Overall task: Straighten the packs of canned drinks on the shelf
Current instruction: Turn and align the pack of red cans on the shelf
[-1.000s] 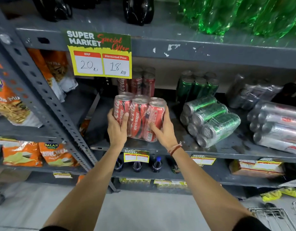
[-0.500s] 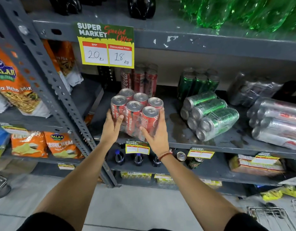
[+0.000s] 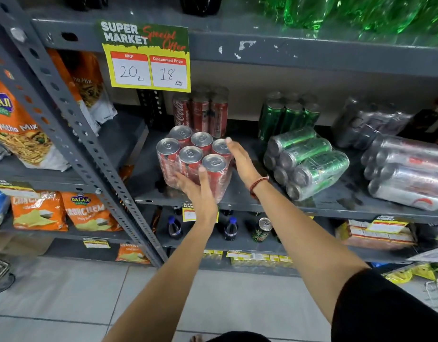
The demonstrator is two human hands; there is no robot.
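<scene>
With straight fingers, the left hand (image 3: 199,193) presses the front of the upright red can pack (image 3: 188,161) and the right hand (image 3: 240,160) its side, near a green pack (image 3: 311,166) lying sideways on the shelf (image 3: 324,208).

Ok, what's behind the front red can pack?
Another red cola pack stands upright directly behind the front red pack. The front pack covers its lower part, so its base and anything beside that base cannot be seen.
</scene>
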